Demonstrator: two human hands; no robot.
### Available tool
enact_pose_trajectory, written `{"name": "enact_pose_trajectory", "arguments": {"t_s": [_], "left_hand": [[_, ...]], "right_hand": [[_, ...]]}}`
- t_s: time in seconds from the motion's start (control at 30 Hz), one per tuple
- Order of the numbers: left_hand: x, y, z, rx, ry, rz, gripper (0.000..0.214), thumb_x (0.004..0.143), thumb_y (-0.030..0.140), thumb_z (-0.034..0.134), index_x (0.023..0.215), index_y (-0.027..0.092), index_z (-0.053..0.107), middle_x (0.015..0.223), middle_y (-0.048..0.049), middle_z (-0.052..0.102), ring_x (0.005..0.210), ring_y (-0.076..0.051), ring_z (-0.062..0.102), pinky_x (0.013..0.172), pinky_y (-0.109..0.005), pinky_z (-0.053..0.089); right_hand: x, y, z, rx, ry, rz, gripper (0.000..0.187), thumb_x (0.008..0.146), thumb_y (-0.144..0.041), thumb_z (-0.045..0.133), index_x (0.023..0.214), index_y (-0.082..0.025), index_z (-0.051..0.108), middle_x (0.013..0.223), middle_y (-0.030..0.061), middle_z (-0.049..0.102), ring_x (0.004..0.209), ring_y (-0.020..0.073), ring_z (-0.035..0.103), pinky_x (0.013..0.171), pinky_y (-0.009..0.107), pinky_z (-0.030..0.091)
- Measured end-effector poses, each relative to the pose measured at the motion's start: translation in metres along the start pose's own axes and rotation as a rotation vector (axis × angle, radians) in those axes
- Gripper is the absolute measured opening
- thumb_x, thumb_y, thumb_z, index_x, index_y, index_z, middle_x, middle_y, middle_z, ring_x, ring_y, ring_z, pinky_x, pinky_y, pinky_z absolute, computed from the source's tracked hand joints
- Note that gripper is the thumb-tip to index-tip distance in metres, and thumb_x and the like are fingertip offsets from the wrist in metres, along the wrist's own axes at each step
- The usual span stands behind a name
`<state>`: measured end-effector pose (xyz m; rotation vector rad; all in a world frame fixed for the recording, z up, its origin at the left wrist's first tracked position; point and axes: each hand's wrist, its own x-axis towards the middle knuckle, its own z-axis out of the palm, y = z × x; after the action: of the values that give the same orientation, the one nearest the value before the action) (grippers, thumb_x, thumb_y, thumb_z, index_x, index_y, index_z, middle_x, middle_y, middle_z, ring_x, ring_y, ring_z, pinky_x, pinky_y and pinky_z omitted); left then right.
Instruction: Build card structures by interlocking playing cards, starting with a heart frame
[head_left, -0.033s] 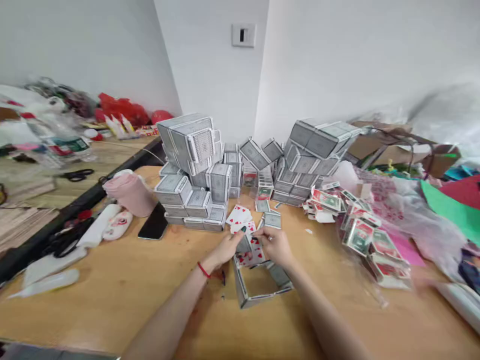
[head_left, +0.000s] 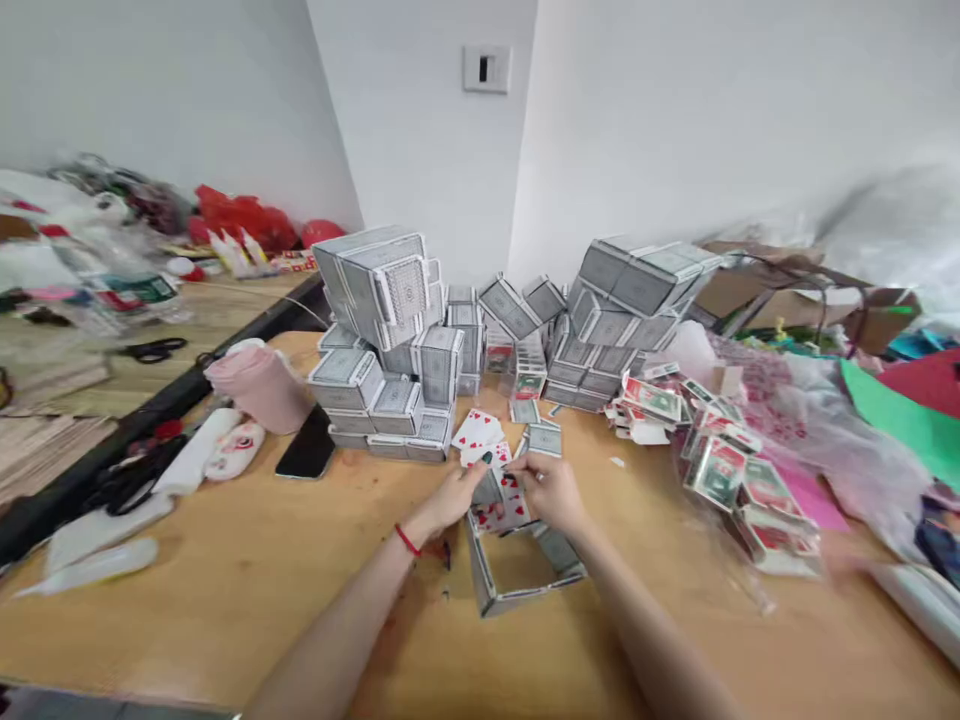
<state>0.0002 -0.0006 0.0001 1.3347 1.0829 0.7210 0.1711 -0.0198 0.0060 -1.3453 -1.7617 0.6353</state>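
Note:
Between both hands is a playing card (head_left: 515, 507) with red hearts, above the far side of an open four-sided frame (head_left: 510, 602) built from grey-backed cards. My left hand (head_left: 456, 492), with a red string on its wrist, pinches the card's left side. From the right, my right hand (head_left: 553, 490) is closed with its fingertips on the card's upper edge. Just beyond lie loose heart cards (head_left: 478, 430), face up. Grey-backed cards (head_left: 543, 440) lie face down near my right hand. My fingers hide part of the held card.
Stacked card blocks stand at the back left (head_left: 375, 290) and back right (head_left: 637, 280). A phone (head_left: 307, 445), a pink roll (head_left: 259, 385) and a glue bottle (head_left: 105, 567) lie left. Card boxes (head_left: 720, 470) and plastic wrap are piled right.

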Motion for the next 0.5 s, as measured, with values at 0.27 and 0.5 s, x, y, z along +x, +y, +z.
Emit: {"name": "enact_pose_trajectory", "arguments": {"t_s": [0.27,0.5], "left_hand": [[-0.006,0.011,0.001,-0.005,-0.066,0.013,0.041,0.078,0.048,0.047,0.093,0.013,0.064,0.091,-0.0071,0.068,0.094,-0.023,0.057,0.088,-0.037,0.041],[-0.01,0.013,-0.006,0.23,-0.068,0.22,0.024,0.078,0.027,0.05,0.097,0.016,0.061,0.097,-0.005,0.065,0.091,-0.019,0.057,0.083,-0.031,0.043]], "right_hand": [[0.001,-0.005,-0.001,0.052,0.026,0.024,0.02,0.073,-0.013,0.049,0.07,-0.02,0.067,0.068,0.0032,0.069,0.062,0.0168,0.061,0.061,0.026,0.045],[0.005,0.017,-0.01,0.614,-0.053,0.307,0.02,0.066,-0.037,0.068,0.072,-0.018,0.068,0.069,0.0045,0.068,0.064,0.0182,0.062,0.063,0.03,0.048]]}}
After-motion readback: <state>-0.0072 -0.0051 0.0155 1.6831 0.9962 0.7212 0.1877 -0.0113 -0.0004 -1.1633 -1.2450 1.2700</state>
